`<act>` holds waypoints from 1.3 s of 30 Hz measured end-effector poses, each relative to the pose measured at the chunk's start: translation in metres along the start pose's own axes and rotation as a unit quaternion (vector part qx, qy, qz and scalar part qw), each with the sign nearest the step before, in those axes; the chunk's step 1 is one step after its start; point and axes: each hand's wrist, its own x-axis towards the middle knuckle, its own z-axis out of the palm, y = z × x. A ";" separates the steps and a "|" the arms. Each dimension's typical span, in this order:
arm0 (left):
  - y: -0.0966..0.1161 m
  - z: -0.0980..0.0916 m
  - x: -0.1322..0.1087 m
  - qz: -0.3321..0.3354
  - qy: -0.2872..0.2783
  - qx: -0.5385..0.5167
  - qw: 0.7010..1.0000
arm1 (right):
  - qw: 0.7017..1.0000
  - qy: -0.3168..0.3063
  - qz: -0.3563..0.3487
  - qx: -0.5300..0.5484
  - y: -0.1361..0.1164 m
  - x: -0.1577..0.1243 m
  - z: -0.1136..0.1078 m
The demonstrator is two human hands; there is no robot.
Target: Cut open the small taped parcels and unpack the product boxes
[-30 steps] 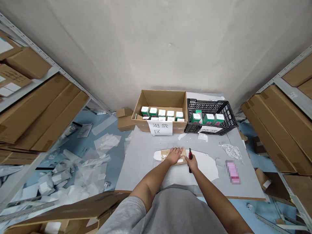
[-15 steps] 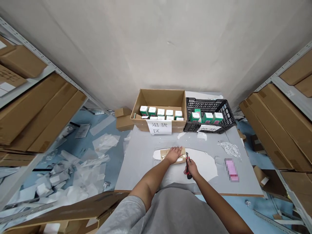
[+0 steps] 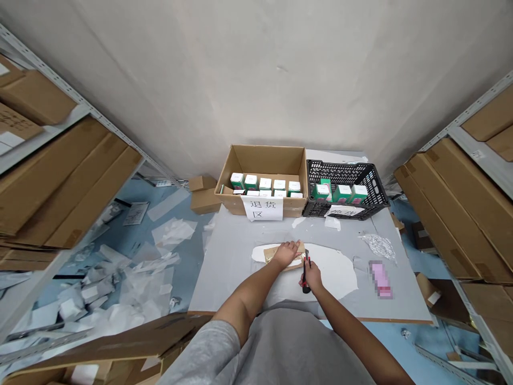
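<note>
My left hand [image 3: 286, 254] lies with its fingers outstretched on top of a small brown cardboard box [image 3: 271, 253], which has shiny tape on it. The hand covers much of that box. A red and black utility knife [image 3: 306, 280] is gripped in my right hand [image 3: 315, 276], its front end at the right end of the box. Whether the blade touches the cardboard I cannot tell. Under both hands a white sheet [image 3: 336, 272] is spread on the grey table [image 3: 224, 262].
Behind stand an open carton [image 3: 266, 155] and a black plastic crate [image 3: 377, 187], both with green-and-white boxes. Crumpled clear wrap [image 3: 379, 246] and a blurred pink item [image 3: 380, 278] lie on the right. Shelves with cartons [image 3: 68, 182] flank the table; paper scraps [image 3: 128, 289] litter the floor.
My right hand has shifted slightly left with the utility knife, and the knife's front end is now closer to the box. The box looks slightly turned; my left hand stays on it.
</note>
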 end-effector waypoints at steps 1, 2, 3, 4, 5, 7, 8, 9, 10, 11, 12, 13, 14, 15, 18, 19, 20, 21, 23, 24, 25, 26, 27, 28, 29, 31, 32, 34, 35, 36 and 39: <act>0.000 0.000 0.001 0.002 -0.001 0.017 1.000 | 1.000 -0.002 -0.003 -0.006 -0.002 0.000 -0.001; 0.000 0.000 0.001 0.003 -0.002 0.030 1.000 | 1.000 -0.005 -0.007 -0.013 -0.003 0.000 -0.002; 0.000 0.000 0.002 0.003 -0.002 0.037 0.999 | 1.000 -0.009 -0.011 -0.020 -0.003 0.000 -0.004; -0.001 0.000 0.002 0.003 -0.001 0.040 0.999 | 0.999 -0.011 -0.016 -0.028 -0.003 -0.001 -0.005; -0.001 0.000 0.002 0.004 0.000 0.041 0.999 | 0.999 -0.012 -0.020 -0.034 -0.002 -0.002 -0.006; 0.000 0.000 0.001 0.006 -0.002 0.043 0.999 | 0.999 -0.012 -0.017 -0.043 -0.002 -0.004 -0.007; 0.001 0.001 0.000 0.006 -0.001 0.044 0.999 | 0.999 -0.011 -0.011 -0.045 -0.004 -0.005 -0.007; 0.001 0.001 0.000 0.004 0.000 0.044 0.999 | 0.999 -0.010 -0.003 -0.047 -0.006 -0.005 -0.005; 0.002 0.001 -0.001 0.001 0.002 0.043 0.999 | 0.999 -0.008 0.003 -0.048 -0.010 -0.005 -0.003; 0.003 0.001 -0.001 -0.003 0.004 0.042 0.999 | 0.999 -0.004 0.005 -0.049 -0.013 -0.005 -0.001; 0.003 0.000 -0.001 -0.007 0.004 0.040 0.999 | 0.999 0.001 0.003 -0.051 -0.016 -0.005 0.001; 0.003 -0.001 -0.001 -0.012 0.001 0.038 0.999 | 0.999 0.005 -0.001 -0.054 -0.019 -0.005 0.003; 0.003 -0.002 0.000 -0.016 -0.003 0.036 0.999 | 0.998 0.009 -0.006 -0.057 -0.020 -0.005 0.005; 0.003 -0.003 0.000 -0.019 -0.009 0.034 0.999 | 0.998 0.012 -0.010 -0.061 -0.019 -0.006 0.005; 0.003 -0.006 0.002 -0.024 -0.021 0.027 0.999 | 0.997 0.012 -0.015 -0.069 -0.014 -0.009 0.005; 0.003 -0.007 0.002 -0.026 -0.022 0.025 0.999 | 0.997 0.012 -0.014 -0.069 -0.013 -0.010 0.005; 0.004 -0.008 0.002 -0.028 -0.021 0.023 0.999 | 0.998 0.012 -0.010 -0.067 -0.013 -0.010 0.005; 0.004 -0.008 0.002 -0.031 -0.018 0.022 0.999 | 0.998 0.013 -0.004 -0.063 -0.015 -0.010 0.006; 0.005 -0.010 0.003 -0.035 -0.016 0.021 0.999 | 0.998 0.016 0.010 -0.053 -0.019 -0.010 0.007; 0.005 -0.011 0.003 -0.035 -0.018 0.021 0.999 | 0.999 0.016 0.014 -0.050 -0.021 -0.009 0.008; 0.005 -0.012 0.004 -0.035 -0.021 0.022 0.999 | 0.999 0.017 0.016 -0.049 -0.022 -0.009 0.009; 0.005 -0.012 0.004 -0.035 -0.025 0.024 0.999 | 0.998 0.019 0.015 -0.049 -0.022 -0.010 0.010; 0.005 -0.013 0.005 -0.036 -0.029 0.026 0.999 | 0.998 0.020 0.011 -0.050 -0.020 -0.010 0.011; 0.006 -0.013 0.005 -0.039 -0.031 0.028 0.998 | 0.999 0.017 0.007 -0.051 -0.018 -0.011 0.012; 0.006 -0.013 0.005 -0.041 -0.030 0.031 0.998 | 0.999 0.015 0.005 -0.051 -0.015 -0.013 0.013; 0.009 -0.012 0.003 -0.043 -0.020 0.036 0.998 | 0.999 0.012 0.008 -0.045 -0.009 -0.016 0.016; 0.010 -0.011 0.002 -0.043 -0.012 0.038 0.998 | 0.999 0.013 0.011 -0.040 -0.007 -0.017 0.017; 0.013 -0.009 -0.001 -0.044 -0.003 0.039 0.998 | 0.999 0.022 0.016 -0.026 -0.003 -0.021 0.020; 0.014 -0.008 -0.001 -0.046 -0.001 0.038 0.998 | 0.999 0.028 0.016 -0.018 -0.001 -0.022 0.021; 0.015 -0.008 -0.002 -0.050 0.000 0.038 0.998 | 0.999 0.032 0.014 -0.009 0.000 -0.024 0.022; 0.016 -0.009 -0.001 -0.060 -0.002 0.038 0.997 | 0.999 0.042 0.008 0.012 0.001 -0.028 0.020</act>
